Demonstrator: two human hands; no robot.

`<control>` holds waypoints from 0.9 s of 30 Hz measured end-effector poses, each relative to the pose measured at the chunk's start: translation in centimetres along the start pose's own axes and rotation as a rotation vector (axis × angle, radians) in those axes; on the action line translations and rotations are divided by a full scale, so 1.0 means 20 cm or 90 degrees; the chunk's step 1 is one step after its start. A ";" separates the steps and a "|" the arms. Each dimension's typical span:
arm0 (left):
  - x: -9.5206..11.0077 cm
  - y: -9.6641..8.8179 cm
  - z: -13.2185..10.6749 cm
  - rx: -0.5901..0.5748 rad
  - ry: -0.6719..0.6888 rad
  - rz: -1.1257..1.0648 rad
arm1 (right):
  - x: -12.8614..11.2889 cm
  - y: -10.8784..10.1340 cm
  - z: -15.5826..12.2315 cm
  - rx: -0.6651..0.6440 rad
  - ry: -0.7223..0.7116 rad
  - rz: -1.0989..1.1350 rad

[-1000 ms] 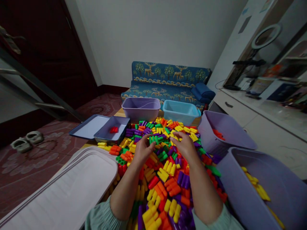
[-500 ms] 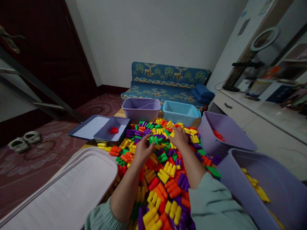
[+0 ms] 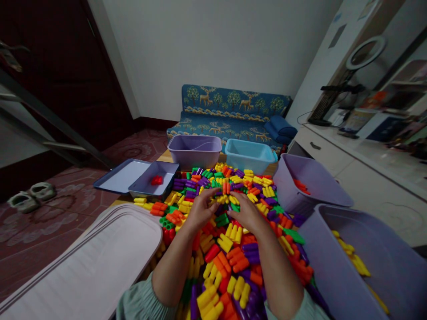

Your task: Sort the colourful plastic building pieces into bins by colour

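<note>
A thick spread of plastic building blocks in finger-like rows, yellow, orange, red, green and purple, covers the table. My left hand [image 3: 203,208] hovers over the middle of the pile, thumb and fingers apart. Facing it, my right hand [image 3: 246,210] has its fingers loosely spread, close above the blocks. Between the two hands stand an orange block [image 3: 226,187] and a yellow block [image 3: 223,199], near the fingertips. I see no block clearly gripped in either hand. Nearer to me, between my forearms, lies another orange block [image 3: 238,259].
At the back stand a purple bin [image 3: 195,155] and a blue bin [image 3: 251,164]. On the right, a purple bin [image 3: 290,195] holds orange-red blocks; a nearer bin [image 3: 320,253] holds yellow ones. Left are a lidded case [image 3: 150,191] with red blocks and stacked pale lids [image 3: 110,262].
My right hand has drawn back from the far part of the pile towards my left hand. An orange block now shows between the hands, where green blocks were. The view shifted slightly.
</note>
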State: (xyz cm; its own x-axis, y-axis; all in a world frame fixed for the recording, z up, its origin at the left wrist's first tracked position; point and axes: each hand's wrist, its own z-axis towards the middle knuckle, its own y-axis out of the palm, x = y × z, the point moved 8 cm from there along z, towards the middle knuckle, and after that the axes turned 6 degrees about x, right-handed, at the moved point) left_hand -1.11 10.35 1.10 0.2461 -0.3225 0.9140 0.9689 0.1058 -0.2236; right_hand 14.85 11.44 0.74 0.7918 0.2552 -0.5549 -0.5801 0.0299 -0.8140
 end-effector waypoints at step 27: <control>0.08 0.05 -0.03 -0.062 0.113 0.238 | -0.07 -0.11 -0.06 0.112 -0.046 0.051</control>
State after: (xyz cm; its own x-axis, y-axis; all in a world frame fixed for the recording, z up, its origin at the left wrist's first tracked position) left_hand 0.28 9.29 2.13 0.5738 -0.4361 0.6932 0.8075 0.1600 -0.5678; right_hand 15.20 9.84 3.02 0.7298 0.3319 -0.5977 -0.6700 0.1729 -0.7220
